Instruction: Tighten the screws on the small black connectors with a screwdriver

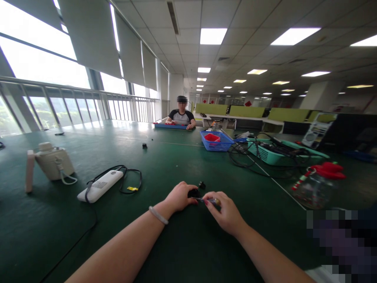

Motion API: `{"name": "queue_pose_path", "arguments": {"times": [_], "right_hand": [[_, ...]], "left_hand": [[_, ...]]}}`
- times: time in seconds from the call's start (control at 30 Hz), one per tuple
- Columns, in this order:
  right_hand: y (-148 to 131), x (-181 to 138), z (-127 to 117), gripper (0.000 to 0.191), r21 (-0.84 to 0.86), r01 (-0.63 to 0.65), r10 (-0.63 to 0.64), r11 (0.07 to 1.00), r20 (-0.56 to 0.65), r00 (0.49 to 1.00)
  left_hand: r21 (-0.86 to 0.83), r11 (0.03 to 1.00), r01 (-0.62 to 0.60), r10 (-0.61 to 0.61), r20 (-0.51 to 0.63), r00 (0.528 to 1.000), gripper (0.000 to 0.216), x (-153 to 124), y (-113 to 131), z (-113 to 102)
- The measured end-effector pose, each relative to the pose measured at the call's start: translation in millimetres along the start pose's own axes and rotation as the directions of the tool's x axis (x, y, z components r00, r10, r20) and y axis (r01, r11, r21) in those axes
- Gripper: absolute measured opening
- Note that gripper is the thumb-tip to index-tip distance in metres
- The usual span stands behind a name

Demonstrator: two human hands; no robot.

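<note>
On the green table [165, 165], my left hand [180, 195] is closed around a small black part [193, 193], whose kind I cannot make out. My right hand [225, 210] grips a screwdriver [213, 201] by its handle, and the thin shaft points left to the black part. Whether the tip touches it is too small to tell. Just beyond my fingers lies another small black piece [202, 184]. A pale bangle circles my left wrist.
A white power strip [101, 185] with a black cord lies left, beside a beige bottle [55, 163]. Blue [218, 145] and teal baskets [265, 154] with cables stand back right, near a red-lidded glass jar [315, 192]. Across the table sits a person [181, 116] with a blue tray.
</note>
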State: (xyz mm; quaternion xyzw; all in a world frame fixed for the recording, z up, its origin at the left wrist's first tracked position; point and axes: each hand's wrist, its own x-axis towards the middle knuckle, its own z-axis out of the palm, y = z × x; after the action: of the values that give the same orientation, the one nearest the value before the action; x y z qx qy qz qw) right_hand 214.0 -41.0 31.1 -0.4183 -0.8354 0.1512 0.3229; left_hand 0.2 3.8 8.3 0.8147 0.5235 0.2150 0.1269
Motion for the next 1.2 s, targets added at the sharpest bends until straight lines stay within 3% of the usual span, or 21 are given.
{"name": "queue_pose_path", "arguments": {"times": [0.27,0.63,0.93,1.1,1.2], "right_hand": [[-4.2,2.6,-0.1,0.023,-0.069,-0.028,0.029,0.997,0.015,0.999],[-14.4,0.1,-2.5,0.015,-0.188,0.202,-0.199,0.961,0.034,0.979],[-6.9,2.2,-1.1,0.021,-0.077,-0.023,0.026,0.997,0.035,0.999],[0.8,0.1,-3.2,0.022,0.003,0.02,-0.02,1.0,-0.091,0.996],[2.1,0.3,-4.0,0.025,-0.022,-0.004,0.002,1.0,-0.108,0.994]], "left_hand": [[0.011,1.0,-0.008,0.008,-0.001,1.0,0.057,-1.1,1.5,-0.9],[0.014,0.999,-0.036,0.036,-0.011,0.999,0.055,-4.6,6.1,-4.0],[0.025,1.0,-0.008,0.008,-0.005,1.0,0.057,-3.8,4.4,-2.0],[0.034,0.999,-0.038,0.039,-0.017,0.999,0.053,-3.2,2.2,0.8],[0.051,0.997,-0.049,0.05,-0.015,0.999,0.051,-3.2,1.9,0.7]]}}
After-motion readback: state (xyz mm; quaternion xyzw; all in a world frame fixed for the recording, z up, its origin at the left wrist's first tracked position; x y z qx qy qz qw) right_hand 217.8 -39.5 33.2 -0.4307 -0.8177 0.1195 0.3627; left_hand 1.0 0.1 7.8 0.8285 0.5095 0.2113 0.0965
